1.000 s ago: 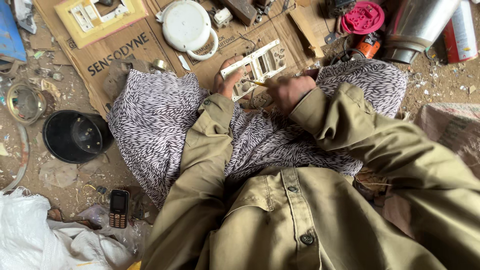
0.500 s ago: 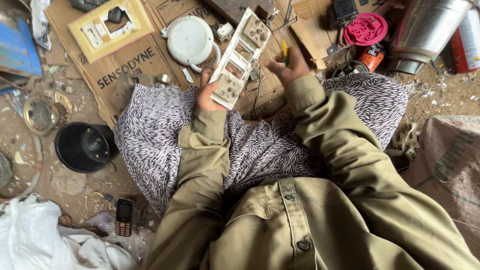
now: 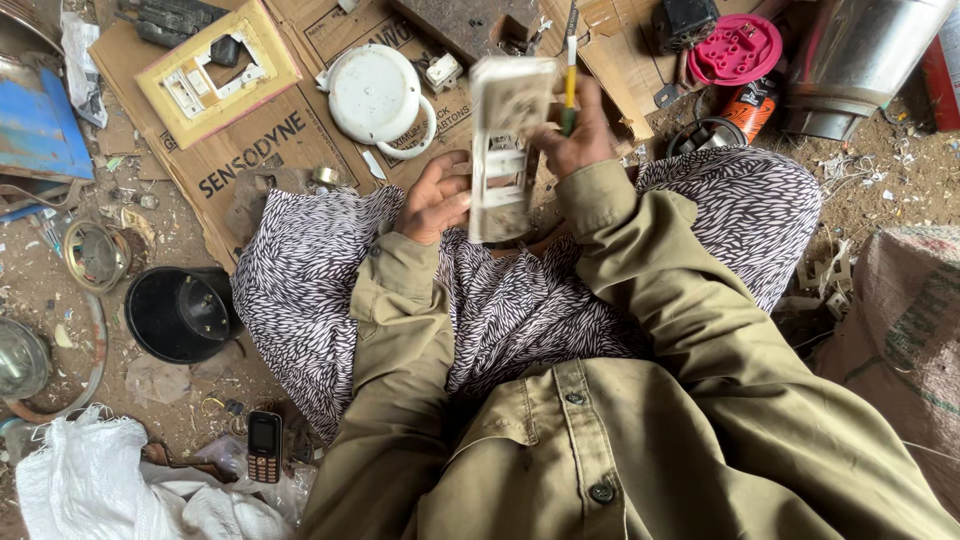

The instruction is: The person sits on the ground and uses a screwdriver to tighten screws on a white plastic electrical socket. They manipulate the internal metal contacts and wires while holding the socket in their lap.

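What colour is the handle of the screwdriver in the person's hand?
Yellow and green; the screwdriver in the right hand shows best in the head view.

My left hand [image 3: 437, 198] grips the white switch plate [image 3: 503, 145], held upright over my lap. My right hand [image 3: 578, 130] holds a yellow-handled screwdriver [image 3: 569, 62] against its top edge. Round white lid [image 3: 374, 95] on cardboard [image 3: 262, 150], phone [image 3: 264, 446] on floor.

A scrap-sorting spot on bare dirt ground [image 3: 900, 170]: flattened cardboard [image 3: 250, 150] spread as a work mat, salvaged switch plates [image 3: 215, 75], a white round fitting [image 3: 372, 95], loose metal rings [image 3: 95, 255] and woven sacks [image 3: 905, 330] around the seated person.
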